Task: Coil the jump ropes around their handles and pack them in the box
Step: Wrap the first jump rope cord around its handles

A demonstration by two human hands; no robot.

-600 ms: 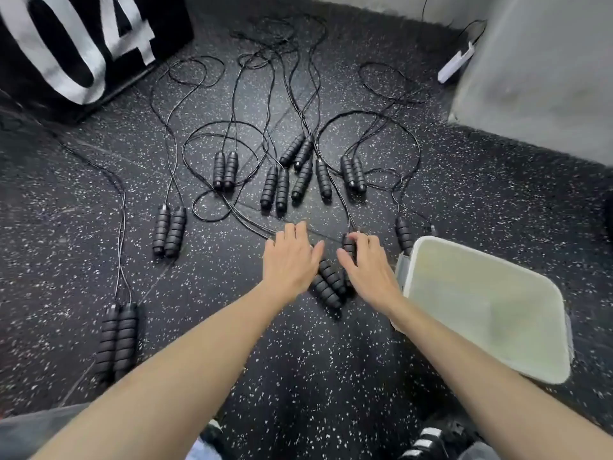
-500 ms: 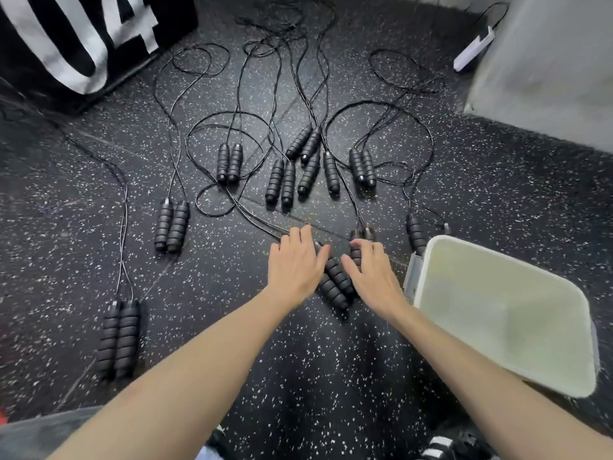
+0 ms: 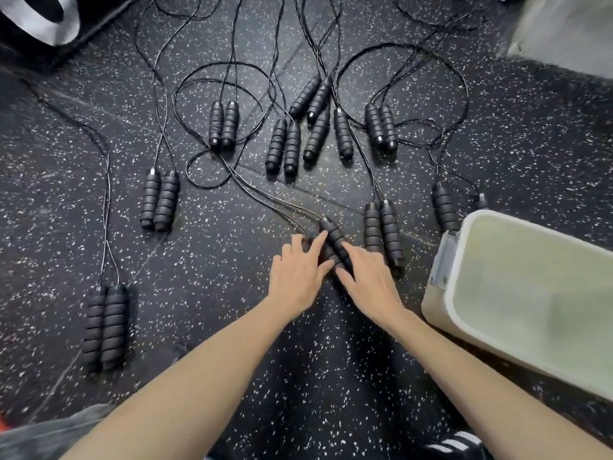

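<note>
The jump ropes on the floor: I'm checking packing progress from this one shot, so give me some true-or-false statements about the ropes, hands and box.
1. The box already holds coiled ropes. False: nothing shows inside it.
2. Both hands touch the same handle pair. True: left hand and right hand meet on it.
3. The box stands on the person's left. False: it stands on their right.
4. The far ropes' cords lie loose and uncoiled on the floor. True.

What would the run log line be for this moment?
step: picking up first rope | left hand: fingers on handle pair | right hand: on same pair | box: no rope visible inside | floor: other ropes uncoiled
</note>
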